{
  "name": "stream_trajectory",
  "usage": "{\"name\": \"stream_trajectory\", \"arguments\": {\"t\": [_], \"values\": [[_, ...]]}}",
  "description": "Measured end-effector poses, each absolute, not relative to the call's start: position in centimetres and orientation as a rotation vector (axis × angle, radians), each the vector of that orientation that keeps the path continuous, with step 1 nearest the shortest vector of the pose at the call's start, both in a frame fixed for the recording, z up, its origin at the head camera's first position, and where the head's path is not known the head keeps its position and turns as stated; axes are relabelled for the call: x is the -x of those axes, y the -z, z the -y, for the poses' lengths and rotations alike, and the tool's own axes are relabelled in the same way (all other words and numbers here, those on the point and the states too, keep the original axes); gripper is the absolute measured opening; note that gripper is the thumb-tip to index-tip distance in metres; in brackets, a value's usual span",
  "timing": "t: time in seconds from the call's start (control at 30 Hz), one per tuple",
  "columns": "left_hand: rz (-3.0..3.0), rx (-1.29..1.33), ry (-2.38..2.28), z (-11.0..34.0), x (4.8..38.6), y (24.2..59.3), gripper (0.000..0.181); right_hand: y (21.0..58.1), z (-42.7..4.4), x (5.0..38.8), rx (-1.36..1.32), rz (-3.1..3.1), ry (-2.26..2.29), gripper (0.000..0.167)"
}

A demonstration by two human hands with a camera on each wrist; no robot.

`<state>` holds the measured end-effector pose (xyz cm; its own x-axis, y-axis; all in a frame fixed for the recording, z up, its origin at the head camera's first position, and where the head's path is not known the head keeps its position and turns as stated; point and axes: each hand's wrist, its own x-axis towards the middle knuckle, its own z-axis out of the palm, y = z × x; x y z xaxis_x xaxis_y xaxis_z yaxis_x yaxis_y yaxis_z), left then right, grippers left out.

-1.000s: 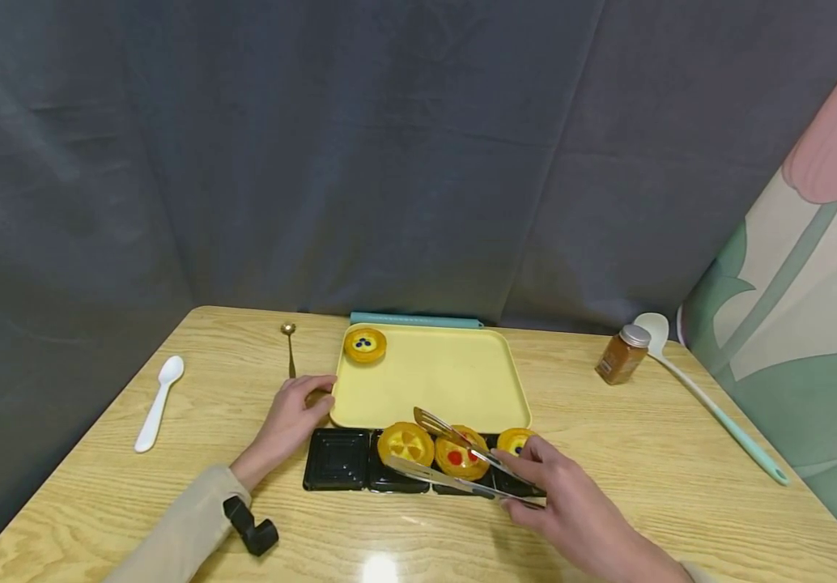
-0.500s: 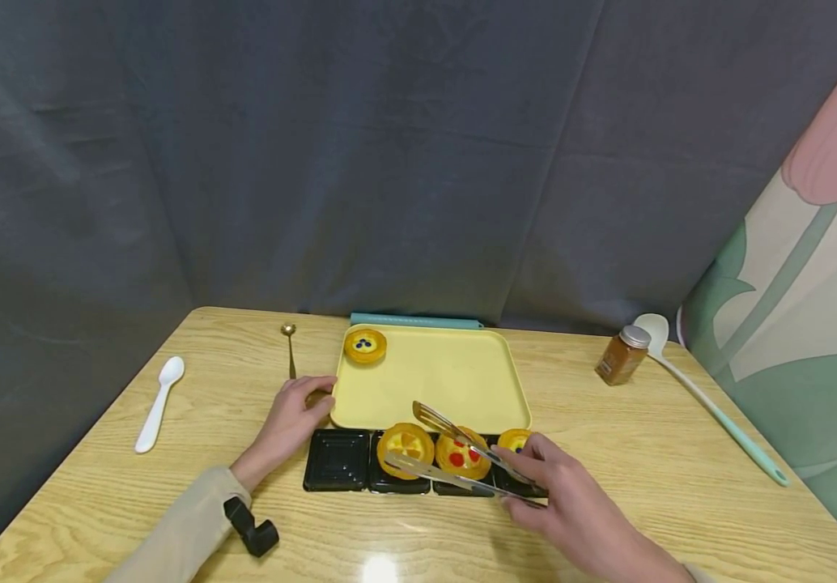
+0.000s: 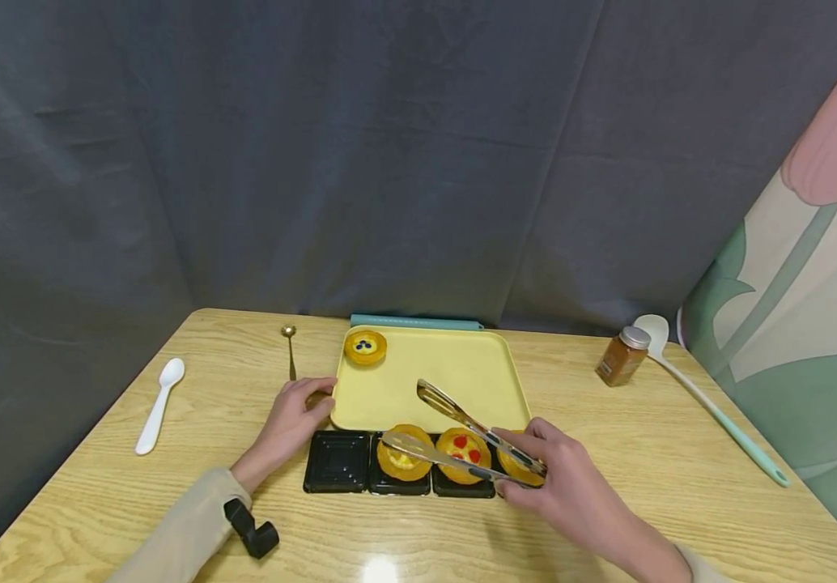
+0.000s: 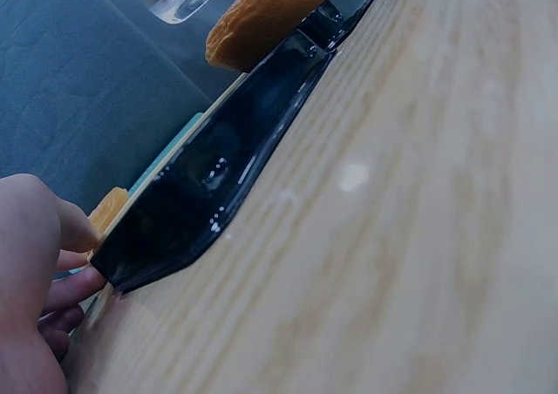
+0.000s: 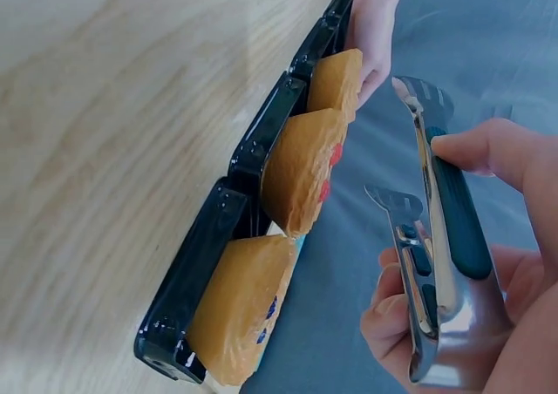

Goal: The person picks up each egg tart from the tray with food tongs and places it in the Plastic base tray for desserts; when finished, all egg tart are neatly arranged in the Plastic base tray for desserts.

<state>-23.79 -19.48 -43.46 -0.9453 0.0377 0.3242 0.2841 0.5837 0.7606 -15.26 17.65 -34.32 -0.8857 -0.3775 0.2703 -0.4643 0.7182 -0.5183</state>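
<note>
My right hand [image 3: 571,498] holds metal serving tongs [image 3: 462,421], their arms spread above a row of black square cups [image 3: 337,461]. In the right wrist view nothing lies between the tong [image 5: 453,211] tips. Three of the cups hold tarts: an orange-topped tart [image 3: 404,470], partly hidden by a tong arm, a red-topped tart [image 3: 455,468], and a blueberry tart [image 5: 244,307] nearest the right hand. My left hand [image 3: 298,413] grips the left rim of a yellow tray [image 3: 426,380] with thumb and fingers. A second blueberry tart [image 3: 365,348] sits in its far left corner.
A white spoon [image 3: 159,405] lies at the left, with a small gold spoon [image 3: 291,350] behind the left hand. A teal strip [image 3: 418,322] runs behind the tray. At the right are a brown jar [image 3: 621,360] and a long-handled ladle-like spoon [image 3: 710,397].
The tongs have lifted and turned a little, their tips rising away from the tarts. The left hand, tray and tarts look unmoved.
</note>
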Motion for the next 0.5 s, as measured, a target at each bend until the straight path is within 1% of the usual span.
{"name": "stream_trajectory", "arguments": {"t": [0.2,0.5], "values": [[2.544,0.260,1.304,19.4,23.7,43.4,0.038,34.3,-17.4,16.4,-0.743,2.710,-0.869,0.046],[2.543,0.268,1.298,19.5,23.8,43.5,0.037,34.1,-16.8,19.0,-0.813,2.645,-0.807,0.045]]}}
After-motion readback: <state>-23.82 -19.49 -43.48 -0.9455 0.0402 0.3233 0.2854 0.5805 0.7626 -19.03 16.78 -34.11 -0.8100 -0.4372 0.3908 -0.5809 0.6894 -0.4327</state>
